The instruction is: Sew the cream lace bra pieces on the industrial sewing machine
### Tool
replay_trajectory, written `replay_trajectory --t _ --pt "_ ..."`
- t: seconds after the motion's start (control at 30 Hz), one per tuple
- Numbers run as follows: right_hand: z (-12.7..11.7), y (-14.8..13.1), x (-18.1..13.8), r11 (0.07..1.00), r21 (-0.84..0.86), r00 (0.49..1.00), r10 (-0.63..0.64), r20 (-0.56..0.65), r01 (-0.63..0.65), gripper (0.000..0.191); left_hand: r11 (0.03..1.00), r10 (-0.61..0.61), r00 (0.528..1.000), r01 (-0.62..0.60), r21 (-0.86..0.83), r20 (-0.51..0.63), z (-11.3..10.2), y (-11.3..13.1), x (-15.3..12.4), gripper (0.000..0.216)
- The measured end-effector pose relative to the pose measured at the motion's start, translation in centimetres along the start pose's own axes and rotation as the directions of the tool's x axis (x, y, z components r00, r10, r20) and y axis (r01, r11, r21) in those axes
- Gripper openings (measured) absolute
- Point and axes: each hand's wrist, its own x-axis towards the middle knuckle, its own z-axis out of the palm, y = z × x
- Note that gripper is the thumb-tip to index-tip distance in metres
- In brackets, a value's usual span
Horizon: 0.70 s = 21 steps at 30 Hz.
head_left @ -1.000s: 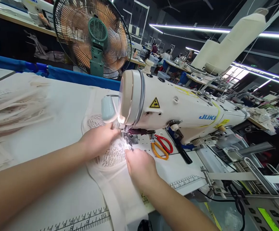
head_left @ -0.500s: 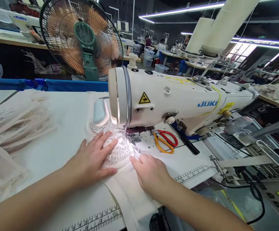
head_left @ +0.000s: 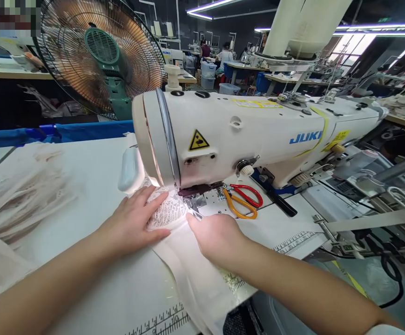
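Observation:
A cream lace garment piece point(head_left: 169, 211) lies under the needle area of the white sewing machine point(head_left: 219, 135). Flat on the lace, with fingers spread, rests my left hand point(head_left: 136, 221). My right hand point(head_left: 218, 237) is closed, its thumb and fingers pinching the garment's edge just in front of the presser foot point(head_left: 192, 202). A slim metal piece shows by the right fingertips; whether it is held I cannot tell. The garment's plain cream part hangs over the table's front edge. The needle itself is hidden by the machine head.
Orange-and-red-handled scissors point(head_left: 242, 200) lie on the machine bed, near a black-handled tool point(head_left: 282, 204). More cream lace pieces point(head_left: 24, 195) are heaped at left. A large fan point(head_left: 101, 51) stands behind the table. A printed ruler point(head_left: 167, 321) runs along the front edge.
The camera view has shifted, so the machine looks larger and nearer. The lace has moved slightly under the machine head, with both hands still on it.

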Motion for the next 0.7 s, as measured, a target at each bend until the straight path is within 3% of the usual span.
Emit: replay_trajectory --t 0.2,0.5,0.7 --pt "-0.3 -0.3 0.4 1.000 -0.018 0.997 0.011 0.075 -0.010 0.098 0.996 -0.089 0.991 0.091 -0.020 0.100 -0.8 -0.6 1.5 0.088" --pt "0.7 1.1 -2.4 0.991 0.058 0.986 -0.115 -0.120 0.122 0.066 0.990 -0.082 0.990 0.094 -0.101 0.115 -1.7 -1.5 2.6 0.078" --pt "1.3 1.7 -3.6 0.987 0.095 0.989 -0.119 -0.090 0.127 0.058 0.979 -0.113 0.984 0.134 -0.153 0.138 -1.9 -1.6 3.0 0.068"
